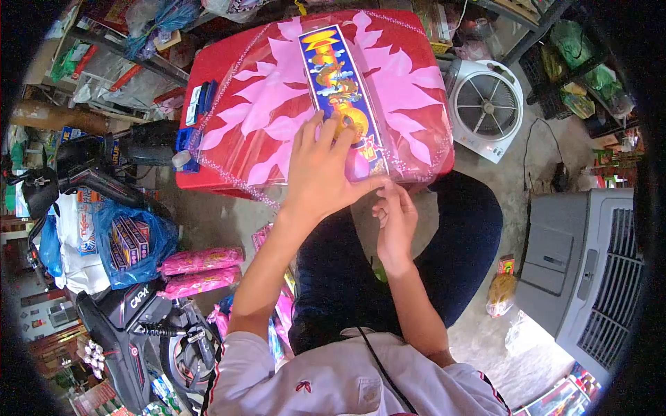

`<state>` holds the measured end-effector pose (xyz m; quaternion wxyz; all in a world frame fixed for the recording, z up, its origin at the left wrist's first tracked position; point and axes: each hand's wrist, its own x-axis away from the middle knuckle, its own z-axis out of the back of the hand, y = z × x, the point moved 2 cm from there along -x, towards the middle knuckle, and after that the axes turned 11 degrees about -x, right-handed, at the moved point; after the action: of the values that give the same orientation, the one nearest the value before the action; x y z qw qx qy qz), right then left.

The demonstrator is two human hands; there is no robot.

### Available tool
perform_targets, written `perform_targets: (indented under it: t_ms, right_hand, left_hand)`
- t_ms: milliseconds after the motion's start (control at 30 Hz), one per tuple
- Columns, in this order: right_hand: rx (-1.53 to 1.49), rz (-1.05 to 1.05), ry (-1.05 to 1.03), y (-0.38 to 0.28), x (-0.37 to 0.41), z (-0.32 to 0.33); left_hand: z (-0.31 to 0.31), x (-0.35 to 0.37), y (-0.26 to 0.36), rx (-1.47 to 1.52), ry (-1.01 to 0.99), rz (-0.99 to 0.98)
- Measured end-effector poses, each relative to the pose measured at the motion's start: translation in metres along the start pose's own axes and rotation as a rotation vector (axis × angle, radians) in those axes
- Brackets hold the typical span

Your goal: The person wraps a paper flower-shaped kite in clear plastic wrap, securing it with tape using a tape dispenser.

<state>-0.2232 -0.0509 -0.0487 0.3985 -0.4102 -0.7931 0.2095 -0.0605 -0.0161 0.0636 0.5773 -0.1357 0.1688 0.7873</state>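
Observation:
A long narrow box (325, 76) with a blue front and a yellow-orange picture lies on a clear plastic sheet (277, 73) printed with pink leaf shapes. Both rest on a red stool-like surface (215, 66). My left hand (320, 163) lies over the box's near end, fingers spread, thumb stretched to the right. Close by, at the sheet's near edge, my right hand (397, 225) has thumb and forefinger pinched together, seemingly on the plastic edge. Its fingertips meet my left thumb, so what exactly is between them is partly hidden.
Dark blue stationery (198, 104) sits on the red surface's left side. A white fan (485, 104) stands to the right, with a grey air cooler (583, 256) nearer. Pink packets (201, 270), a blue bag (135, 243) and a motorbike (132, 333) are at the left.

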Motion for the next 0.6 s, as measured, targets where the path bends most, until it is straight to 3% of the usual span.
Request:
perform_targets:
  t_ms: [600]
  right_hand:
    - [0.175,0.237,0.041,-0.002,-0.011,-0.009]
  left_hand:
    - [0.0,0.0,0.007,-0.014,0.009,0.029]
